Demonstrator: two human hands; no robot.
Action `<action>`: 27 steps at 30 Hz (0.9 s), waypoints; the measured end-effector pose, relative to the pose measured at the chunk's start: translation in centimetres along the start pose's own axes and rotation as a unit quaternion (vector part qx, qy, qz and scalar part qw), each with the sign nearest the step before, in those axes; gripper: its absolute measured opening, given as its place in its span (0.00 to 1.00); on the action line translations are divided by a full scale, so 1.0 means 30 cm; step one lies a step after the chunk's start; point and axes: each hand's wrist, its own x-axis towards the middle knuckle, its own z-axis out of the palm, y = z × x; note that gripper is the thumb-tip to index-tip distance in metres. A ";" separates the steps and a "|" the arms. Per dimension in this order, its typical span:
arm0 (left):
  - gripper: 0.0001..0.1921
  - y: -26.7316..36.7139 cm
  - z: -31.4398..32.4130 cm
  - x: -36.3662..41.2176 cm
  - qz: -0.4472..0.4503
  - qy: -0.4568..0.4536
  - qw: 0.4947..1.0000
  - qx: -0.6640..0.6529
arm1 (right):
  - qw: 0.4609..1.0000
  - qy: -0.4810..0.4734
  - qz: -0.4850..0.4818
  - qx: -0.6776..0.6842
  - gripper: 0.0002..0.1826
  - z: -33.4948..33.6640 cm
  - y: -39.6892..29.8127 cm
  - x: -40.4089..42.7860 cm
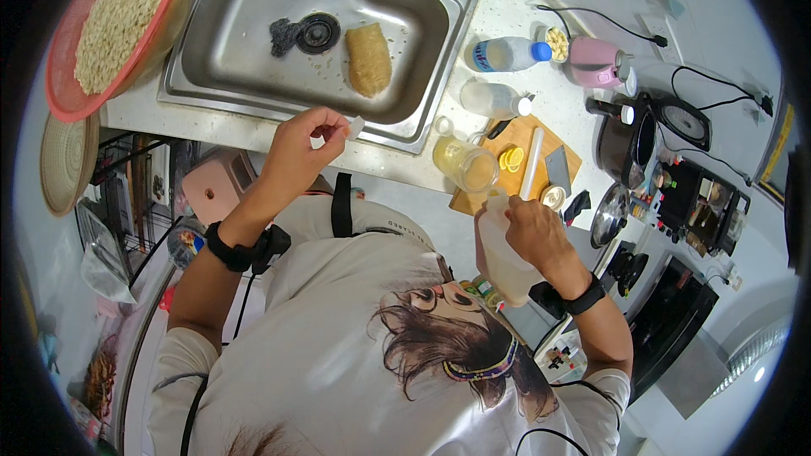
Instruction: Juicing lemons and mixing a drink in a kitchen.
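My left hand, over the sink's front edge, pinches a small whitish piece, perhaps a cap, between thumb and finger. In my right hand is the grip of a translucent plastic jug holding pale contents. The jug's mouth end is close to the rim of a glass jar of yellowish liquid by the counter's front edge; whether anything flows is not visible. Beside the jar, a wooden cutting board carries lemon slices, a white stick-like object, a cleaver blade and a round pale lid.
A steel sink contains a loofah sponge and a dark scouring pad near the drain. Left stands a red-rimmed basin of pale grains. Two plastic bottles, one blue-capped, one white-capped, and a pink appliance occupy the counter.
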 end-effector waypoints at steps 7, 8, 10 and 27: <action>0.06 -0.015 -0.001 0.000 0.015 0.015 1.000 -0.009 | 0.985 -0.152 0.080 0.003 0.03 -0.073 -0.028 0.052; 0.06 -0.017 -0.002 -0.001 0.017 0.015 1.000 -0.012 | 0.985 -0.153 0.079 0.002 0.03 -0.083 -0.033 0.058; 0.06 -0.021 -0.003 -0.002 0.019 0.015 1.000 -0.015 | 0.977 -0.183 0.107 0.000 0.04 -0.093 -0.040 0.065; 0.06 -0.037 0.012 -0.005 0.021 0.005 1.000 -0.017 | 0.981 -0.174 0.090 -0.012 0.03 -0.163 -0.049 0.065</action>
